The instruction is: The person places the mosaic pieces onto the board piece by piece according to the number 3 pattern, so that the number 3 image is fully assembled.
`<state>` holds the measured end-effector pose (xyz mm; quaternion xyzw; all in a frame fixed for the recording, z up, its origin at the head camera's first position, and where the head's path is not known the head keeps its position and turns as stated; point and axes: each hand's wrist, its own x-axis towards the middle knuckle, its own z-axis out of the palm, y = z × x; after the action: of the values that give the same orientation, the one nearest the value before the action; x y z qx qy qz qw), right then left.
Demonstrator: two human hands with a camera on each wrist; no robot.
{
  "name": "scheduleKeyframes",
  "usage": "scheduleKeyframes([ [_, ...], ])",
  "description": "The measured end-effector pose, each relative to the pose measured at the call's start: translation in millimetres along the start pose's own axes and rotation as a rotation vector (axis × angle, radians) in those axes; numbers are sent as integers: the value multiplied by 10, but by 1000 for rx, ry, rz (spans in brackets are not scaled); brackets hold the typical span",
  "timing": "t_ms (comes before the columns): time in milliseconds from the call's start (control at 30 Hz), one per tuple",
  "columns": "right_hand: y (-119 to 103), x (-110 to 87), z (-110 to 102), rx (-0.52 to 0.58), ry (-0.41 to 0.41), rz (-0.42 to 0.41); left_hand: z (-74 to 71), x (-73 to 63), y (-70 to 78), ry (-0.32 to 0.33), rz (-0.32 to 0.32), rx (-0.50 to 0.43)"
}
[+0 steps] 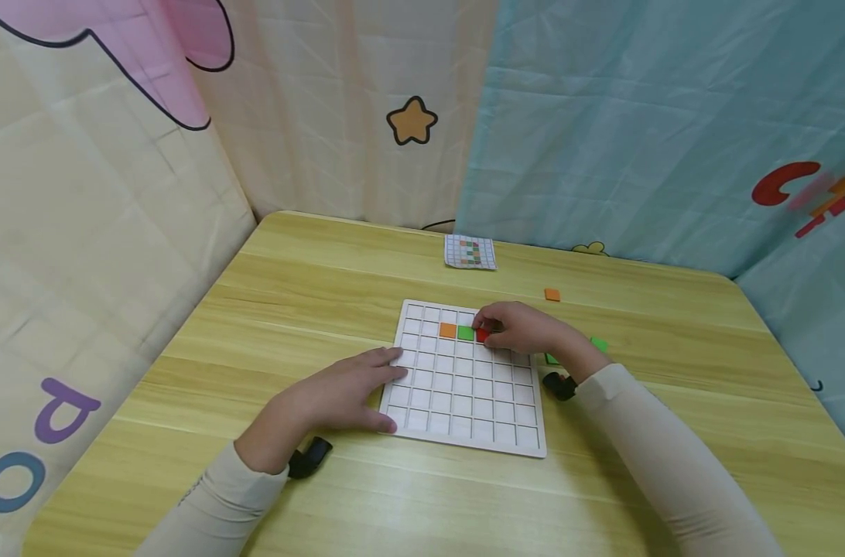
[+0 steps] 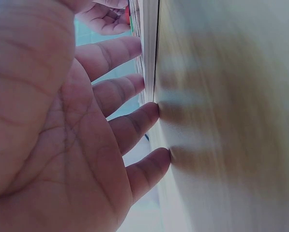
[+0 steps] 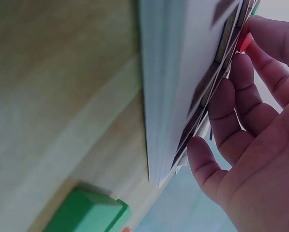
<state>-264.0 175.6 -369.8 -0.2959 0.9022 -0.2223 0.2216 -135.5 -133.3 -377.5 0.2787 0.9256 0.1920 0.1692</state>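
Note:
A white grid board [image 1: 462,405] lies flat on the table. An orange tile [image 1: 448,331] and a green tile [image 1: 466,333] sit side by side in its upper rows. Just right of them, my right hand [image 1: 523,326] pinches a red tile [image 1: 481,336] between thumb and index finger, over a cell. The right wrist view shows the red tile [image 3: 246,42] partly hidden by the fingertips. My left hand [image 1: 342,389] has its fingers spread at the board's left edge. In the left wrist view, its fingertips [image 2: 150,112] touch the board's side and the tabletop.
A small card with a printed coloured grid [image 1: 470,252] lies behind the board. An orange tile [image 1: 552,295] lies to the right, and green tiles [image 1: 599,343] are partly hidden by my right arm. Black wrist straps [image 1: 309,456] are on both wrists. Curtains stand behind the table.

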Motion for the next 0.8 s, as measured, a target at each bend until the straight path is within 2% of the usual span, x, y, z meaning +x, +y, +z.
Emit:
scheduleKeyframes([
  [333, 6, 3, -5, 3, 4, -11, 3, -1, -10, 6, 9, -5],
  [567, 50, -28, -31, -1, 16, -47, -5, 7, 0, 2, 8, -9],
  [800, 54, -50, -102, 47, 35, 23, -3, 3, 2, -1, 1, -10],
])
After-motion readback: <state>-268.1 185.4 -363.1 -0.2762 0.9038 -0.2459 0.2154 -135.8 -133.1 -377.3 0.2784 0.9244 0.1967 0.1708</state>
